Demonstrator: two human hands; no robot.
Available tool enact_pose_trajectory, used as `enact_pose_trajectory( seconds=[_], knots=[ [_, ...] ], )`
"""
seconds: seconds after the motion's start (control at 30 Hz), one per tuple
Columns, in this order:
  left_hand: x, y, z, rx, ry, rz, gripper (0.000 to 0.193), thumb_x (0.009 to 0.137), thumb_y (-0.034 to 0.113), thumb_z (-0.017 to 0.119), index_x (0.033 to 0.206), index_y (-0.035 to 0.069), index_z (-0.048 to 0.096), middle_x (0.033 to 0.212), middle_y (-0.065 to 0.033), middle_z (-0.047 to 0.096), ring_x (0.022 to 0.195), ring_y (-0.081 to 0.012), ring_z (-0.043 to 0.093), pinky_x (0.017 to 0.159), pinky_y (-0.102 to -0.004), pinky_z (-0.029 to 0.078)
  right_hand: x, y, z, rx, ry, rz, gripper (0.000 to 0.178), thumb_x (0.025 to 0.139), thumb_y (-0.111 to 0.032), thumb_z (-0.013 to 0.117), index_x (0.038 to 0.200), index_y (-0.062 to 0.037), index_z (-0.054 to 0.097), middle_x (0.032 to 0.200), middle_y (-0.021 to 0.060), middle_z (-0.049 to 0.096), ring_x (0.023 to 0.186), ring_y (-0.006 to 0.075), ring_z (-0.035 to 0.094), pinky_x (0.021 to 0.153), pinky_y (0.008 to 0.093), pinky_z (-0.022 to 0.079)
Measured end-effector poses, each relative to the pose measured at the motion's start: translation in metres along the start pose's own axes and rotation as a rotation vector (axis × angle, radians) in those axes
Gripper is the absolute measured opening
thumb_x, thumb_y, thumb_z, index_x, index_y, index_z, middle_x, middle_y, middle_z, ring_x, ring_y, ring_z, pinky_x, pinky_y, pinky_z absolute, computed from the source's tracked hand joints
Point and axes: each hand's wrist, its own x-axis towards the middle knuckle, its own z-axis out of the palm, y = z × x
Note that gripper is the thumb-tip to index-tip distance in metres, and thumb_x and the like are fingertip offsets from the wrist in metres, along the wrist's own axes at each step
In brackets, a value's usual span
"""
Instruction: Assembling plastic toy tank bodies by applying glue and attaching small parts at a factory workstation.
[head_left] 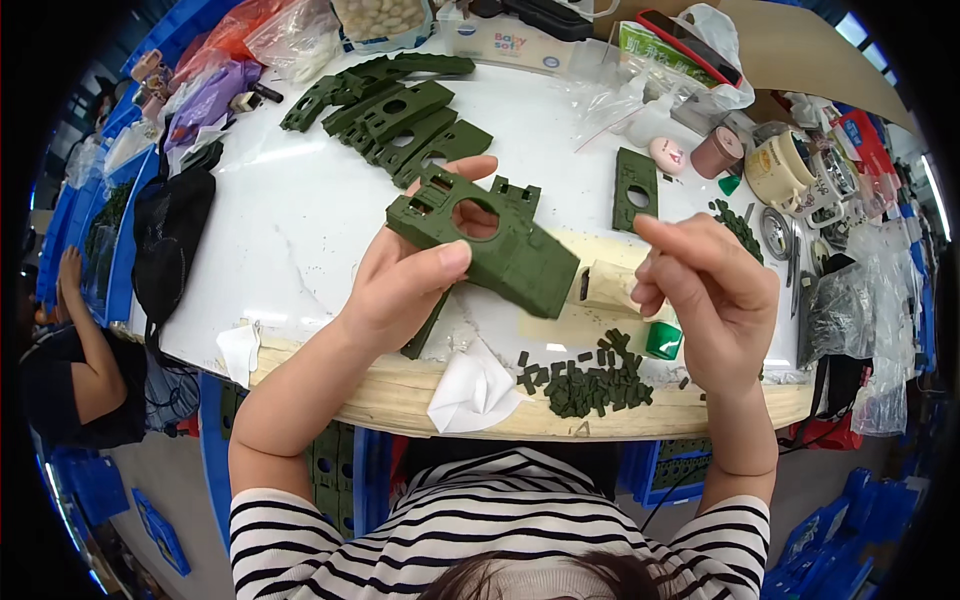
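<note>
My left hand (375,290) grips a dark green plastic model vehicle hull (525,265) above the table, thumb on its near side. The hull is tilted and has a large round hole and smaller openings at one end. To the right, my right hand (722,305) is raised with thumb and fingers pinched together; anything small between the fingertips is hidden. Below the hands lies a heap of small dark green pieces (598,388), beside a green cap (663,340). A beige block (608,288) sits between the hands, on a pale yellow sheet (555,325).
Several similar hulls (410,125) lie at the back left, and one hull (625,205) at the right. Folded white paper (472,390) rests by the wooden table edge (360,400). Cups (775,170), tweezers (795,265) and plastic bags (855,295) crowd the right. Another person's arm (95,350) shows at far left.
</note>
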Motion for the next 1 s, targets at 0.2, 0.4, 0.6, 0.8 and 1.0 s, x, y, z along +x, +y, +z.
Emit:
enact_pose_trajectory(
  seconds=[0.2,0.4,0.6,0.8,1.0],
  knots=[
    [-0.001,-0.001,0.011,-0.077,-0.094,-0.105,0.095,0.073,0.034,0.064,0.147,0.000,0.015,0.111,-0.0235,0.059,0.110,-0.0402,0.059,0.098,-0.0491,0.045,0.000,0.003,-0.005,0.252,0.004,0.231,0.020,0.091,0.002,0.056,0.110,0.0047,0.063,0.091,0.0086,0.066,0.079,0.0106,0.065,0.069,0.0211,0.055],
    [-0.002,0.003,0.015,-0.146,-0.151,-0.213,0.101,0.070,0.035,0.068,0.148,0.003,0.013,0.108,-0.0231,0.060,0.105,-0.0419,0.061,0.096,-0.0521,0.047,0.005,0.009,-0.002,0.210,0.000,0.275,0.016,0.091,0.001,0.059,0.105,0.0059,0.062,0.092,0.0085,0.066,0.084,0.0133,0.067,0.074,0.0230,0.057],
    [-0.005,0.004,0.016,-0.170,-0.152,-0.257,0.097,0.071,0.034,0.068,0.148,0.008,0.016,0.112,-0.0234,0.058,0.107,-0.0410,0.060,0.096,-0.0538,0.047,0.002,0.010,0.000,0.173,0.046,0.287,0.004,0.086,0.002,0.064,0.090,0.0042,0.065,0.088,0.0064,0.067,0.080,0.0109,0.067,0.070,0.0213,0.056],
    [-0.009,0.003,0.020,-0.279,-0.209,-0.263,0.093,0.070,0.030,0.066,0.147,0.010,0.018,0.140,-0.0276,0.037,0.116,-0.0371,0.055,0.099,-0.0560,0.044,0.004,0.025,0.002,-0.521,0.084,-0.257,0.014,0.077,0.004,0.070,0.090,0.0011,0.066,0.077,0.0075,0.067,0.066,0.0122,0.065,0.060,0.0233,0.054],
    [-0.010,0.005,0.017,-0.333,-0.298,-0.262,0.088,0.072,0.029,0.061,0.146,0.010,0.019,0.150,-0.0266,0.022,0.120,-0.0370,0.052,0.100,-0.0548,0.044,-0.001,0.028,0.015,-0.669,0.015,-0.419,0.017,0.074,0.005,0.072,0.090,0.0010,0.068,0.082,0.0106,0.068,0.069,0.0207,0.066,0.059,0.0267,0.053]
  ],
)
